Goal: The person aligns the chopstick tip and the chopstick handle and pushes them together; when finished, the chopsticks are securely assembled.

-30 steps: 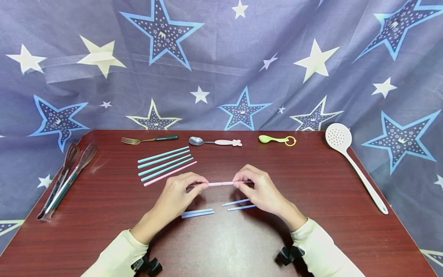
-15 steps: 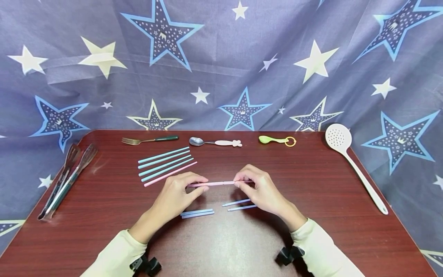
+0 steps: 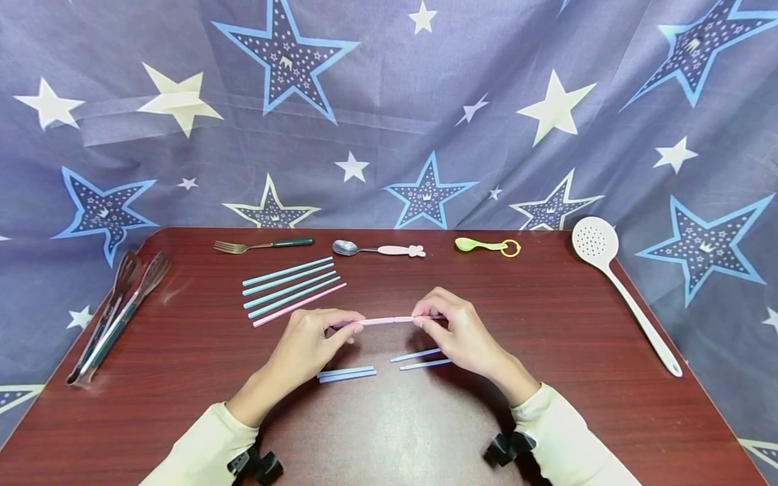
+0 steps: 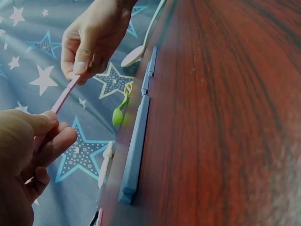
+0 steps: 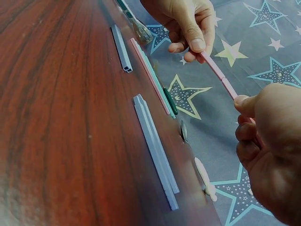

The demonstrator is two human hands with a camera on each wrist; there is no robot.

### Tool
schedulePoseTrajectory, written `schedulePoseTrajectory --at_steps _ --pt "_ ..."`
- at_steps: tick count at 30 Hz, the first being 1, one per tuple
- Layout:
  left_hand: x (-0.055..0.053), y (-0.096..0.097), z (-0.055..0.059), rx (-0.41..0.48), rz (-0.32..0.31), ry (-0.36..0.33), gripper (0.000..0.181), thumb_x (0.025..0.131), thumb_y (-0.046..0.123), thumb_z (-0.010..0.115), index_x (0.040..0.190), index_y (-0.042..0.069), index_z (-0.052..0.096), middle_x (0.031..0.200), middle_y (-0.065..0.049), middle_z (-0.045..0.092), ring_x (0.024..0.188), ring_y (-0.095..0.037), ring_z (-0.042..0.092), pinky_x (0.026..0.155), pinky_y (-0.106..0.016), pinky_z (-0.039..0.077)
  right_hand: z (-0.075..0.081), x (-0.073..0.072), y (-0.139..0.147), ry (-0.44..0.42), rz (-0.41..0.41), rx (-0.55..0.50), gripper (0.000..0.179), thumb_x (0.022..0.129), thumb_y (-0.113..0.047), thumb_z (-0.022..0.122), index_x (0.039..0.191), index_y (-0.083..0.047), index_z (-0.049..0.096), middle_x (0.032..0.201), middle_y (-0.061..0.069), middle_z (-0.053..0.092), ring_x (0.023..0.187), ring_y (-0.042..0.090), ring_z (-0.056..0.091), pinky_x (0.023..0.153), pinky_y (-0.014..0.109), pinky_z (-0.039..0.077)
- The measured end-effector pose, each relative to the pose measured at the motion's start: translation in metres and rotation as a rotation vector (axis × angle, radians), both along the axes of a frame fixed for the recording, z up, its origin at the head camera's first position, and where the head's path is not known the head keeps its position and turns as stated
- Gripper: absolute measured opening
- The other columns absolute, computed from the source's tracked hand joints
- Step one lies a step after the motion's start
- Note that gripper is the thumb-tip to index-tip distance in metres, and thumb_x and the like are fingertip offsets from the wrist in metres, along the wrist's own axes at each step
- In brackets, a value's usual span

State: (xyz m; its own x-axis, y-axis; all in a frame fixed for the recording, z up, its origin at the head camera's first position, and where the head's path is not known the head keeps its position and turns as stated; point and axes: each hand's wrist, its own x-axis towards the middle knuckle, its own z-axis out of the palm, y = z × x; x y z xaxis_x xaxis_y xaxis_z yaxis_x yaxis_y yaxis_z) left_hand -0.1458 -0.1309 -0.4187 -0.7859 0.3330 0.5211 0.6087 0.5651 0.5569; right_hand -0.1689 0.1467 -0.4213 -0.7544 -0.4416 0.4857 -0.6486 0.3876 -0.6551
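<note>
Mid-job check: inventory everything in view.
Table: 1, reddish, beneath
Held stick, seamed: 1, pink, centre
Loose stick: 1, pink, left centre
Long sticks: 4, teal, left centre
Short sticks: 4, blue, front centre
Fork: 1, green handle, back left
Spoon: 1, silver and whitish, back centre
Ringed spoon: 1, green, back right
Skimmer: 1, white, far right
Tongs: 1, metallic, far left
Curtain: 1, blue, behind
Wrist devices: 2, black, front
Left hand: 1, pinching held stick
Right hand: 1, pinching held stick
Sleeves: 2, cream, front
</note>
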Motion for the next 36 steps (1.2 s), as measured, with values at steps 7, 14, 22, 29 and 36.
schedulePoseTrajectory --at_steps 7,14,22,29,36 --pt "0.001 0.001 -0.004 0.008 -0.013 0.026 0.011 0.087 0.014 0.083 0.098 0.016 0.083 0.077 0.007 0.078 0.060 0.006 0.059 0.051 -0.010 0.037 0.001 0.003 -0.002 0.004 0.013 0.010 0.009 0.093 -0.002 0.074 0.091 -0.010 0.071 0.087 -0.002 0.062 0.081 0.008 0.055 0.068 0.030 0.049" --pt "0.002 0.000 -0.008 0.031 -0.011 0.050 0.012 0.083 0.009 0.085 0.093 0.016 0.083 0.062 0.012 0.069 0.055 0.008 0.049 0.049 -0.008 0.030 0.000 0.006 -0.005 0.020 0.008 0.016 0.010 0.092 -0.002 0.075 0.090 -0.010 0.070 0.086 -0.003 0.061 0.079 0.006 0.053 0.067 0.021 0.046" --pt "0.003 -0.001 -0.005 0.052 -0.017 0.002 0.013 0.086 0.010 0.084 0.097 0.017 0.083 0.064 0.012 0.071 0.054 0.009 0.048 0.048 -0.009 0.030 0.002 0.004 -0.004 0.003 0.016 -0.004 0.008 0.090 -0.002 0.077 0.092 -0.009 0.073 0.087 -0.002 0.065 0.080 0.008 0.057 0.068 0.030 0.051" --pt "0.004 -0.008 -0.006 0.034 0.011 -0.001 0.012 0.086 0.014 0.085 0.096 0.021 0.083 0.079 0.010 0.076 0.061 0.003 0.050 0.054 -0.011 0.035 0.003 0.002 -0.003 -0.038 0.018 -0.030 0.008 0.090 -0.005 0.078 0.094 -0.012 0.077 0.087 -0.003 0.068 0.079 0.008 0.060 0.068 0.027 0.052" --pt "0.005 -0.027 -0.005 0.059 0.060 0.022 0.015 0.082 0.010 0.087 0.094 0.018 0.084 0.089 0.009 0.078 0.081 -0.004 0.070 0.070 -0.011 0.047 0.000 0.000 0.000 -0.052 -0.010 -0.040 0.008 0.089 -0.005 0.079 0.093 -0.011 0.078 0.085 -0.004 0.068 0.075 0.007 0.057 0.064 0.023 0.047"
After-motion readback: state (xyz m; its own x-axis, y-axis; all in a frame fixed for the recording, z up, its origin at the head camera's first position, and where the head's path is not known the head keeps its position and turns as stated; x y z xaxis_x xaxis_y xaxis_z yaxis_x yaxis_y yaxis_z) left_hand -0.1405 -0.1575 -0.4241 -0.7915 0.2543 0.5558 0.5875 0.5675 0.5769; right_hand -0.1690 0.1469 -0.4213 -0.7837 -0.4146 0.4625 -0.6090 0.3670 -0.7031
